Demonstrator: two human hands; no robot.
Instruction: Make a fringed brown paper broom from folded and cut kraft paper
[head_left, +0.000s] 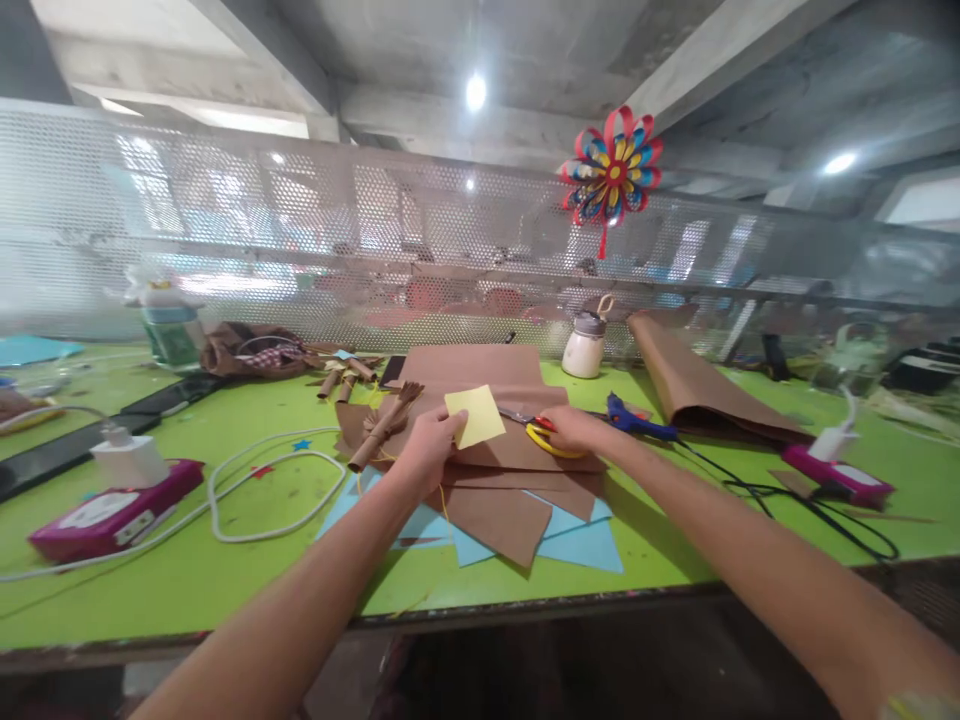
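Observation:
My left hand point(429, 446) pinches a small yellow square of paper point(474, 415) by its lower left corner and holds it above a stack of brown paper sheets point(495, 470). My right hand point(574, 430) is closed around the yellow handles of a pair of scissors point(541, 434), whose blades point left toward the yellow paper. Light blue paper point(581, 545) lies under the brown sheets. Rolled brown paper pieces point(382, 425) lie just left of my left hand.
The green table point(225, 570) also holds a blue glue gun point(637, 420) with a black cord, a folded brown sheet point(697, 385), a white jar point(585, 345), pink boxes with chargers point(112, 505) point(836, 470) and a white cable point(277, 490). A mesh screen stands behind with a paper flower point(611, 172).

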